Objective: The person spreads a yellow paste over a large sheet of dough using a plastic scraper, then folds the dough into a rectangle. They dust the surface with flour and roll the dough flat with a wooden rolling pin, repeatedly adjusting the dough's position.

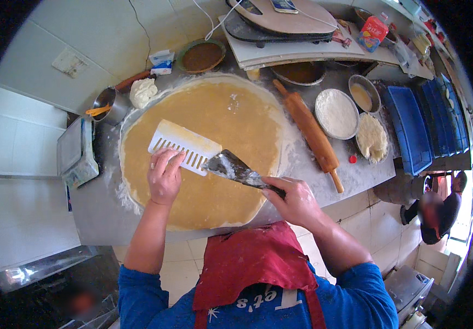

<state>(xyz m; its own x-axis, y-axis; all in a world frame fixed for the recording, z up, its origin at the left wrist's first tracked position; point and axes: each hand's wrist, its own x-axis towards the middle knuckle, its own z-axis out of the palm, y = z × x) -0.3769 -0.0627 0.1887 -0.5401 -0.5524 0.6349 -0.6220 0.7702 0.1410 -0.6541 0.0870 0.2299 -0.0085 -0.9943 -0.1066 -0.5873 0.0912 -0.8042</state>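
Observation:
A large round sheet of dough [216, 201] with a brown-yellow coating lies on the metal worktop, its rim pale and floury. Over its left half, my left hand [165, 174] holds a white slotted plastic scraper [189, 137] by the slotted edge. A yellowish smear coats the scraper's far side. My right hand [292, 199] grips the handle of a dark, flat metal spatula [232, 166] dusted with white residue. The spatula's tip meets the scraper's right end. Right of the dough, a wooden rolling pin [310, 127] lies at a slant.
At right stand a bowl of flour [337, 114], a bowl of crumbly pale mixture [372, 137] and blue plastic trays [409, 129]. A scale [78, 152], a steel pot [115, 107] and a pale dough lump [142, 93] are at left. An electric griddle [285, 18] sits behind.

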